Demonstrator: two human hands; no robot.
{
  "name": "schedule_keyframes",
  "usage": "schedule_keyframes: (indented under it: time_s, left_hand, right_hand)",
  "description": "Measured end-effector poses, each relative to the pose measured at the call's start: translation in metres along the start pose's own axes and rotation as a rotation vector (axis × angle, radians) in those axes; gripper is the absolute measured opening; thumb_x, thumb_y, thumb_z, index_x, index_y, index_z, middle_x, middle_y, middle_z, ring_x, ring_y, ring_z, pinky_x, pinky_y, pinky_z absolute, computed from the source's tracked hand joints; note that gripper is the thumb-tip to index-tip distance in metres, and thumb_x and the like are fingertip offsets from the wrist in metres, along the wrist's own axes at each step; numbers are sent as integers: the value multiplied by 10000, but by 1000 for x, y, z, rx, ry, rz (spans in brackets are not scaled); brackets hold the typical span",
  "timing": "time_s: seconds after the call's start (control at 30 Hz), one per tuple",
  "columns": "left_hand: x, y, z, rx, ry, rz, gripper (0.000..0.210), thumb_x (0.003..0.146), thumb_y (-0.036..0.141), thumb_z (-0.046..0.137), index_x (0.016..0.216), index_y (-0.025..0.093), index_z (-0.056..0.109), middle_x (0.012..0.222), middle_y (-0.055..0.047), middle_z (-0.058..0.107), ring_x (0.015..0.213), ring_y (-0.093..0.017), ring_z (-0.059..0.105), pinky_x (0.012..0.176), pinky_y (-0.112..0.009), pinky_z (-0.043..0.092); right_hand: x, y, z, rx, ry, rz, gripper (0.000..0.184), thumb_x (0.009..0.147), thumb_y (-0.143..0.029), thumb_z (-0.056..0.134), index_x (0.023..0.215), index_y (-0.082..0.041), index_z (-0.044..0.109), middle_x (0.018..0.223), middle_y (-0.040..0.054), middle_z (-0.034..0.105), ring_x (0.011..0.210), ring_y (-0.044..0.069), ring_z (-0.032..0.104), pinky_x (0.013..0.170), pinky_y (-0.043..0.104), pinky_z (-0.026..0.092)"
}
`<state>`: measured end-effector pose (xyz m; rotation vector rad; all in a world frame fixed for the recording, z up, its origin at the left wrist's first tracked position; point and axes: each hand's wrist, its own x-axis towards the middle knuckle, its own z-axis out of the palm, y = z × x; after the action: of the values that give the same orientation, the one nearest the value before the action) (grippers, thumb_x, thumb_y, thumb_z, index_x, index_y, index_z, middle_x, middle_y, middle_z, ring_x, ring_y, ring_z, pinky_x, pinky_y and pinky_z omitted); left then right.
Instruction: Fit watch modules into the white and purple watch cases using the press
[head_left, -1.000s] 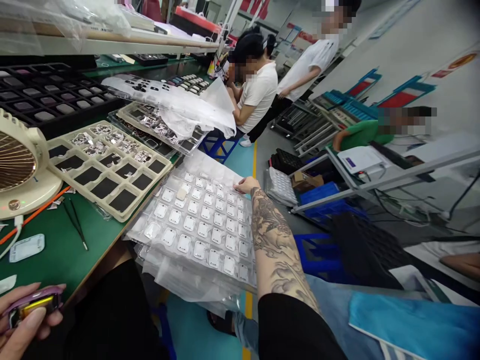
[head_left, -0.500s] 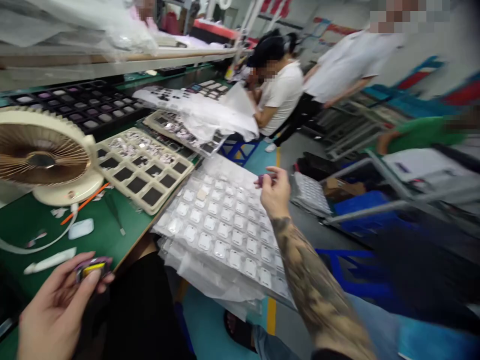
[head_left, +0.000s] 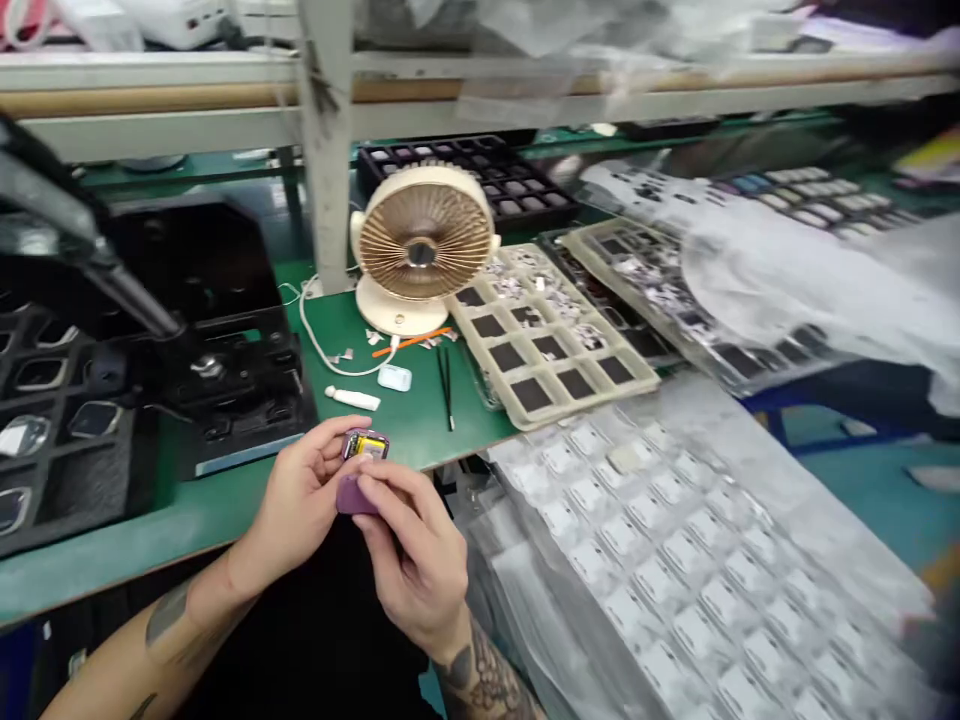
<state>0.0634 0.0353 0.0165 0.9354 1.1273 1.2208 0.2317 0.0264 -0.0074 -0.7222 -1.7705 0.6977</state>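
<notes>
My left hand point(head_left: 289, 500) is closed on a small open watch-like case point(head_left: 367, 446) with a dark purple rim and a yellow part inside. Just below it, my right hand point(head_left: 420, 555) pinches a purple rounded square piece point(head_left: 349, 496) between thumb and fingers. The two pieces are close together over the table edge; I cannot tell whether they touch. Beyond the hands lie a white tube point(head_left: 352, 399), a small pale rounded block point(head_left: 394, 377) and dark tweezers point(head_left: 447, 390) on the green table point(head_left: 409, 430).
A cream fan point(head_left: 424, 245) stands behind, next to a compartment tray point(head_left: 551, 345) of small parts. At right, a clear plastic tray point(head_left: 690, 560) holds many white squares. A black fixture with a metal arm point(head_left: 135, 280) and a foam tray point(head_left: 82, 480) occupy the left. A shelf point(head_left: 525, 100) crosses above.
The view has swung left, from the aisle to the table. My right hand has come from over the plastic tray to my left hand, bringing the purple piece beside the open case.
</notes>
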Motion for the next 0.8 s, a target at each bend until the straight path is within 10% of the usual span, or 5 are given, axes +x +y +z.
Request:
schedule_keyframes:
  time_s: [0.43, 0.63, 0.8]
  left_hand:
    - [-8, -9, -15, -107, -73, 73, 439, 1087, 284, 716, 1516, 208, 658, 1379, -134, 792, 1119, -229, 816, 1026, -354, 682]
    - [-4, -7, -12, -156, 23, 21, 276, 1093, 331, 735, 1340, 209, 739, 1172, -87, 848, 949, -188, 817, 914, -308, 691]
    - [-9, -7, -15, -159, -54, 42, 226, 1109, 353, 735, 1293, 226, 765, 1234, -92, 834, 1097, -229, 827, 993, -350, 699]
  right_hand:
    - [36, 27, -4, -241, -57, -53, 518, 1035, -68, 741, 1482, -329, 756, 1362, 92, 796, 1266, 305, 723, 1072, 563, 655]
    - [25, 26, 5, -161, 13, 185, 466, 1092, -196, 699, 1533, -346, 713, 1535, 115, 686, 1433, 316, 674, 1195, 562, 605]
    - [32, 25, -1, 22, -36, 327, 213, 1137, -311, 667, 1307, -297, 794, 1242, 85, 773, 1173, 253, 758, 1014, 412, 651]
